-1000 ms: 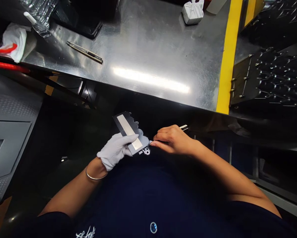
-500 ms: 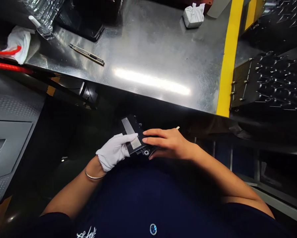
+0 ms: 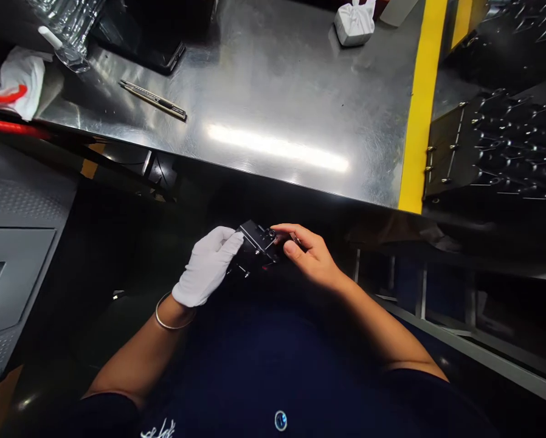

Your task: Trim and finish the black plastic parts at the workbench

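In front of my dark blue shirt, my left hand (image 3: 207, 264), in a white glove with a bangle at the wrist, is closed on a black plastic part (image 3: 253, 242). Small metal pins stick out of the part's lower side, and a round eyelet sits near its right end. My bare right hand (image 3: 316, 255) is at that right end, index finger stretched along it and thumb bent in. Something slim shows between its curled fingers, too dark to name. Whether the right fingertips press on the part is hard to see.
Beyond my hands runs a metal bench (image 3: 277, 91) with a yellow edge strip (image 3: 414, 121). On it lie a slim knife-like tool (image 3: 153, 100), a white tissue pack (image 3: 355, 24) and a white cloth (image 3: 22, 82). Racked black parts with metal pins (image 3: 505, 146) stand right; a grey cabinet (image 3: 17, 255) stands left.
The black part has been turned over: its flat side with the silver strip no longer faces me, and its pinned edge shows. My right hand has shifted slightly left and its fingers have curled.
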Demonstrator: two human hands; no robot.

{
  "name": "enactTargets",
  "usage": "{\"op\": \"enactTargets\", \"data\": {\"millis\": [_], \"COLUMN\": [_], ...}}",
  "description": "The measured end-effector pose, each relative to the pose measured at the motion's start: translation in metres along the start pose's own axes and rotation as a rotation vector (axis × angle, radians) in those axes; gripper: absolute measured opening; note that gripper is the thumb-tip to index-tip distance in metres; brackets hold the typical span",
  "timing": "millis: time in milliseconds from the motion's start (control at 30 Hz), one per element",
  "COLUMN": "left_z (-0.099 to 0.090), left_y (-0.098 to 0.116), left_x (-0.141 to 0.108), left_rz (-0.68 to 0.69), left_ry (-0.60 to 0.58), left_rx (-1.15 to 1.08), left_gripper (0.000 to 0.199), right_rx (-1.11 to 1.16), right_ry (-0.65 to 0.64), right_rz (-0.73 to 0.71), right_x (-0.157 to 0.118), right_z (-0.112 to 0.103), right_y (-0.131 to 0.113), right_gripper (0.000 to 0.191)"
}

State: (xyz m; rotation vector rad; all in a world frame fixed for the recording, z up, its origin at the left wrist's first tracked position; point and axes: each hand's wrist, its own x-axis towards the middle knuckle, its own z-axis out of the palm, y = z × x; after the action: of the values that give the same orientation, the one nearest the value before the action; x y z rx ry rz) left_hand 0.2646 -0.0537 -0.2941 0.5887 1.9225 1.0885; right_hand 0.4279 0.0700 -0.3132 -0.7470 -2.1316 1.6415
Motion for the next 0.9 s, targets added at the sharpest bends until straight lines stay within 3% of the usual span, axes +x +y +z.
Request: {"op": "enactTargets", "data": {"millis": [167,233,500,733,900], "left_z": [-0.003,-0.003,0.001,0.0,-0.004], "left_y": [0.002,0.003,0.004,0.002,-0.003], "left_x": [0.0,-0.001,-0.001,-0.003,-0.003], "left_rz": [0.071,0.072,0.038,0.067,0.071], "left_ry": [-0.324,-0.373,-0.375,-0.358,-0.343], "left_rx": [0.056,0.073,0.101,0.081,0.052], "left_gripper": [0.033,0.032,0.035,0.036,0.036], "right_rx": [-0.128,-0.159,-0.236,-0.266,-0.084], "right_ry": [-0.039,-0.084,-0.219,-0.216,-0.246], "right_rz": [-0.081,-0.11,-0.253,-0.091,-0.097], "right_x": [-0.008,-0.012,-0.019,-0.019,-0.027], "right_z": [-0.011,-0.012,-0.014,-0.023,-0.019], "right_y": [-0.001,-0.002,-0.006,-0.014,-0.01], "right_gripper": [0.024,0.021,0.018,0.034,0.032]}}
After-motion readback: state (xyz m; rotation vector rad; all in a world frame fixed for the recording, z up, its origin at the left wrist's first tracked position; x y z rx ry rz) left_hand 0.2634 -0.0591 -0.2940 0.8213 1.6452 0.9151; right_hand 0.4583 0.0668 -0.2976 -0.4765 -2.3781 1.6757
